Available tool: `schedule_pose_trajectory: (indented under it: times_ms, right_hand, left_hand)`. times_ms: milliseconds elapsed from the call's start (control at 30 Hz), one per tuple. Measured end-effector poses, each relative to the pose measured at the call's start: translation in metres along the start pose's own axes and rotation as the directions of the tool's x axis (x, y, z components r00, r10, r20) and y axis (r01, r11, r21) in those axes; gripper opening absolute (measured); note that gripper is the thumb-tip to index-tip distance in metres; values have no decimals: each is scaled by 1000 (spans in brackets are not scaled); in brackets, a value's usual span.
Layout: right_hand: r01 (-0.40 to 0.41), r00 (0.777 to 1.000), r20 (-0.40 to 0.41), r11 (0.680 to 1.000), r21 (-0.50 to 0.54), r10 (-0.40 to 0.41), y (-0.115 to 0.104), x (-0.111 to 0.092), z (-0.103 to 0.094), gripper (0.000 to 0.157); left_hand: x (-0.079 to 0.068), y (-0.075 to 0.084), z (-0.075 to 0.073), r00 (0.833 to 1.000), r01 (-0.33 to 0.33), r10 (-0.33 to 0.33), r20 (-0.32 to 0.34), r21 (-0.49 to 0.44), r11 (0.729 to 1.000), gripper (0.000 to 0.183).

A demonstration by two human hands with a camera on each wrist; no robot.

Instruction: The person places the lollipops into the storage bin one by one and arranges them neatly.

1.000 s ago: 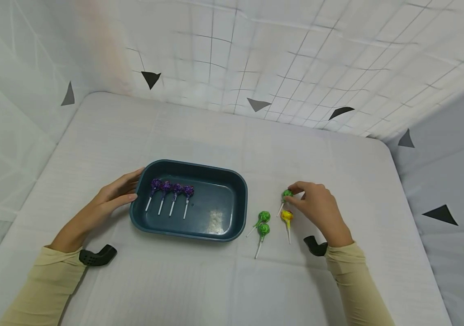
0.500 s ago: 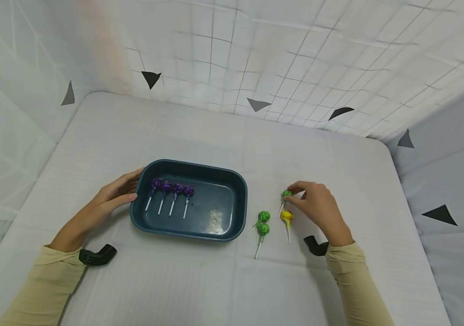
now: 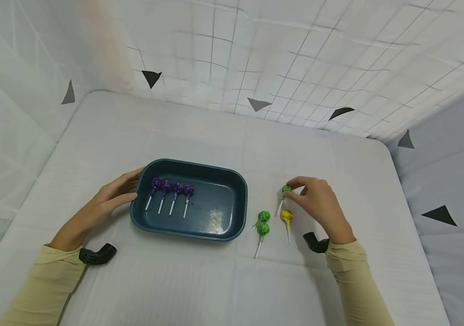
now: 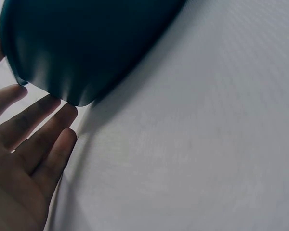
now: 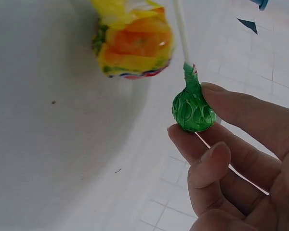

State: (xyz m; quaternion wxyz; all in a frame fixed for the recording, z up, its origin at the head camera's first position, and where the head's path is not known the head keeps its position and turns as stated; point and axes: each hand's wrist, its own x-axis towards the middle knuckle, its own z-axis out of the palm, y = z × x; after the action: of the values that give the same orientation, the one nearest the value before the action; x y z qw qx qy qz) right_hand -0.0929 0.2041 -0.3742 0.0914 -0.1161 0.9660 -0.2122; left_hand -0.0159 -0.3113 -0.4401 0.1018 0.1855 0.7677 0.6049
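Note:
My left hand [image 3: 103,203] rests against the left end of a dark blue tray [image 3: 209,199], its fingers fairly straight; the left wrist view has the fingertips at the tray's wall [image 4: 82,53]. Inside, several purple lollipops [image 3: 166,186] lie in a row on the left half. To the right of the tray, my right hand [image 3: 319,203] pinches a green lollipop [image 5: 192,110] by its wrapped head between thumb and fingers, stick pointing away from the palm. Just below that hand lies a yellow lollipop [image 3: 286,216]. Two more green lollipops [image 3: 263,229] lie between it and the tray.
A white cloth covers the table [image 3: 199,285]. White sheets with dark triangles hang around the back and sides. Each forearm carries a black wrist mount [image 3: 98,255], and the right mount [image 3: 315,243] is close to the yellow lollipop.
My right hand has shifted slightly up with the green lollipop pinched in it. The left hand, tray and other lollipops stay where they were.

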Motion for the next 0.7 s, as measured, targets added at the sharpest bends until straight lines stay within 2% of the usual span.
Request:
schedule_pose_trajectory:
  times_ms: [167, 500, 700]
  right_hand:
    - [16, 1000, 3, 1000, 10, -16, -5, 3, -1, 26]
    - [17, 999, 36, 999, 27, -18, -17, 3, -4, 25]
    - [52, 998, 25, 998, 31, -53, -23, 7, -8, 25]
  left_hand:
    - [0, 0, -2, 1000, 16, -16, -12, 15, 1000, 60]
    - [-3, -4, 2, 1000, -8, 8, -8, 20, 1000, 62]
    - [-1, -3, 1, 1000, -2, 2, -14, 33, 999, 61]
